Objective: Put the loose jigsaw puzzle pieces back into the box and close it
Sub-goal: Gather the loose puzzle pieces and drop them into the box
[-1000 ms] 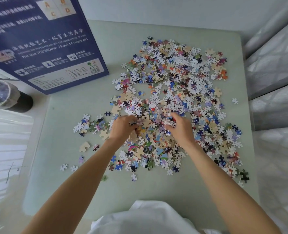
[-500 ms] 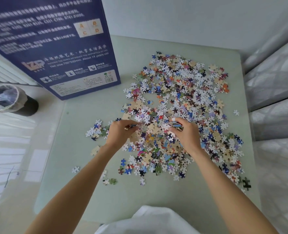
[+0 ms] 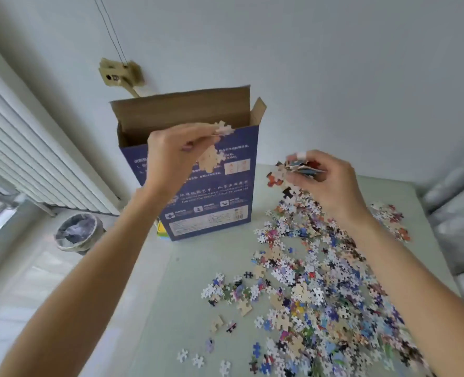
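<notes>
The blue puzzle box (image 3: 233,191) stands upright at the table's far left, its brown top flap (image 3: 182,110) open. My left hand (image 3: 171,156) is raised in front of the box's top edge, pinching a few puzzle pieces (image 3: 222,128) at the opening; some pieces hang or fall below the fingers. My right hand (image 3: 331,183) is lifted to the right of the box, gripping a handful of pieces (image 3: 299,167), with a few dangling under it. A wide spread of loose colourful pieces (image 3: 320,289) covers the pale green table (image 3: 198,268).
A bin lined with a bag (image 3: 75,232) stands on the floor left of the table, under a white radiator (image 3: 35,164). A wall is close behind the box. Grey cushions (image 3: 456,227) lie along the table's right edge.
Both hands have lifted from the pile with pieces in them, the left one up to the box's open top. The view has tilted up toward the box and wall.
</notes>
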Available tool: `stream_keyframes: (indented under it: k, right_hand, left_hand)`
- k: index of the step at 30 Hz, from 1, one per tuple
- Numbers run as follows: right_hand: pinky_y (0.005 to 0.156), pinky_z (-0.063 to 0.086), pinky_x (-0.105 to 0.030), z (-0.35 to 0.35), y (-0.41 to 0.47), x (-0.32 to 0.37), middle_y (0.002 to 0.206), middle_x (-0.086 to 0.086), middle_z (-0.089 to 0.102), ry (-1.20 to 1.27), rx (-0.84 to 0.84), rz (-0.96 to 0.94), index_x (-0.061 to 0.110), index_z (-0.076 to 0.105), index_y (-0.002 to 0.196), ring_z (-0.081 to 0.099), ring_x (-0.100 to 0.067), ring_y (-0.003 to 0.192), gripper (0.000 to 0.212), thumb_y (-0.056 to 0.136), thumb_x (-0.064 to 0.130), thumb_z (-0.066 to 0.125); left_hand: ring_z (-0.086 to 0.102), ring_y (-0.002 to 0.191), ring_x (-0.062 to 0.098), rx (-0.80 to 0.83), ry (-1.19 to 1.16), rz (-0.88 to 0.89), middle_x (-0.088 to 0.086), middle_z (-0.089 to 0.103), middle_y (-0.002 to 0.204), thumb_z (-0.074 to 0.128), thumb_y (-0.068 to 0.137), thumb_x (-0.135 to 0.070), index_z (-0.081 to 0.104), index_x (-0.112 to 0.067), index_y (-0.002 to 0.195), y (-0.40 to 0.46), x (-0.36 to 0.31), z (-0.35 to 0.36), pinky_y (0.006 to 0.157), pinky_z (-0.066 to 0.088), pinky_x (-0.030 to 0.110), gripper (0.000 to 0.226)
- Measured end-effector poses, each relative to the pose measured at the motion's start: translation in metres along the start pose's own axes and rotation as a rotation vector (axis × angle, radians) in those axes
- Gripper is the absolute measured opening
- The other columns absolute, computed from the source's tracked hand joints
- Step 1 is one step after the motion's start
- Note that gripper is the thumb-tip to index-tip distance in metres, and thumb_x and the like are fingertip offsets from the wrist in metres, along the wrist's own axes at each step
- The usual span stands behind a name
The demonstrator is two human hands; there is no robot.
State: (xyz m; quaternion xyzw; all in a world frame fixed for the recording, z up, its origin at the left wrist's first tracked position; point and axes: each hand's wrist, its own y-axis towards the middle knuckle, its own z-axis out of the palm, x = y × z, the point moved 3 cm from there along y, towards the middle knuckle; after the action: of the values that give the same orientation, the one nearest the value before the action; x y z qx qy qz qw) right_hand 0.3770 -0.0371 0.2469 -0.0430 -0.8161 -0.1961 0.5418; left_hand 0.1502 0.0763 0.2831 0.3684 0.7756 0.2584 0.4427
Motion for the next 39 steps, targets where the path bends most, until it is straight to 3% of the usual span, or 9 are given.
stream_keyframes:
  k: [4, 8, 11, 15, 21, 24, 28, 33, 39]
  right_hand:
    - [0.082, 0.055, -0.032, 0.018, 0.069, 0.042, 0.097, 0.004, 0.069, -0.052, -0.065, -0.193, 0.018, 0.067, 0.098, 0.067, -0.009, 0.089, 0.024, 0.076, 0.020, 0.075]
    - [0.086, 0.053, -0.030, 0.043, 0.122, 0.059, 0.096, 0.012, 0.067, -0.092, -0.060, -0.324, 0.016, 0.067, 0.096, 0.065, -0.005, 0.091, 0.021, 0.076, 0.016, 0.075]
    - [0.085, 0.052, -0.023, 0.065, 0.144, 0.061, 0.099, 0.009, 0.067, -0.170, 0.042, -0.444, 0.008, 0.067, 0.100, 0.065, -0.004, 0.093, 0.024, 0.077, 0.012, 0.074]
    - [0.085, 0.053, -0.027, 0.089, 0.157, 0.054, 0.103, -0.005, 0.070, -0.435, 0.219, -0.587, 0.007, 0.069, 0.104, 0.066, -0.015, 0.095, 0.028, 0.077, 0.009, 0.073]
    - [0.084, 0.048, -0.027, 0.108, 0.166, 0.040, 0.104, 0.000, 0.069, -0.582, 0.386, -0.463, 0.013, 0.068, 0.103, 0.063, -0.013, 0.095, 0.022, 0.082, 0.017, 0.070]
    - [0.075, 0.042, -0.021, 0.114, 0.169, 0.035, 0.102, -0.002, 0.066, -0.646, 0.414, -0.416, 0.013, 0.068, 0.103, 0.058, -0.015, 0.092, 0.022, 0.083, 0.021, 0.068]
    - [0.081, 0.047, -0.034, 0.121, 0.168, 0.033, 0.099, 0.001, 0.068, -0.627, 0.434, -0.377, 0.016, 0.069, 0.102, 0.059, -0.014, 0.091, 0.023, 0.080, 0.023, 0.071]
    - [0.076, 0.045, -0.033, 0.126, 0.172, 0.031, 0.083, -0.001, 0.067, -0.607, 0.427, -0.274, 0.019, 0.068, 0.098, 0.060, -0.018, 0.080, 0.024, 0.076, 0.026, 0.075]
    - [0.084, 0.049, -0.041, 0.128, 0.179, 0.031, 0.095, -0.002, 0.067, -0.584, 0.452, -0.188, 0.021, 0.069, 0.097, 0.060, -0.018, 0.088, 0.026, 0.075, 0.033, 0.075]
  left_hand:
    - [0.069, 0.084, 0.017, -0.075, 0.200, 0.327, 0.002, 0.071, 0.097, 0.063, 0.090, -0.017, 0.073, -0.010, 0.099, 0.054, 0.033, -0.024, 0.074, 0.054, 0.025, 0.016]
    - [0.068, 0.082, 0.020, 0.110, 0.332, 0.457, 0.003, 0.072, 0.098, 0.065, 0.087, -0.010, 0.073, -0.010, 0.100, 0.059, 0.070, -0.017, 0.071, 0.054, 0.031, 0.015]
    - [0.069, 0.084, 0.019, 0.278, 0.331, 0.324, 0.003, 0.073, 0.097, 0.069, 0.080, -0.005, 0.073, -0.011, 0.099, 0.052, 0.087, -0.013, 0.073, 0.055, 0.029, 0.021]
    - [0.070, 0.086, 0.023, 0.401, 0.351, 0.057, 0.007, 0.073, 0.093, 0.071, 0.080, -0.011, 0.074, -0.010, 0.096, 0.049, 0.094, -0.016, 0.077, 0.048, 0.025, 0.016]
    - [0.061, 0.089, 0.019, 0.518, 0.359, -0.183, -0.001, 0.071, 0.097, 0.056, 0.091, -0.033, 0.069, -0.029, 0.109, 0.048, 0.102, -0.020, 0.077, 0.041, 0.027, 0.022]
    - [0.058, 0.084, 0.013, 0.549, 0.316, -0.242, -0.005, 0.070, 0.095, 0.057, 0.089, -0.037, 0.068, -0.030, 0.108, 0.044, 0.106, -0.019, 0.073, 0.038, 0.022, 0.024]
    - [0.061, 0.078, 0.002, 0.491, 0.187, -0.319, -0.012, 0.066, 0.080, 0.070, 0.080, -0.031, 0.069, -0.033, 0.095, 0.045, 0.105, -0.022, 0.071, 0.041, 0.012, 0.015]
    - [0.061, 0.070, 0.005, 0.396, 0.219, -0.310, -0.007, 0.067, 0.074, 0.075, 0.076, -0.020, 0.070, -0.030, 0.081, 0.050, 0.102, -0.025, 0.067, 0.041, 0.016, 0.013]
    - [0.066, 0.078, 0.006, 0.418, 0.247, -0.294, -0.010, 0.071, 0.080, 0.074, 0.077, -0.021, 0.070, -0.025, 0.092, 0.048, 0.100, -0.028, 0.079, 0.049, 0.023, 0.017]
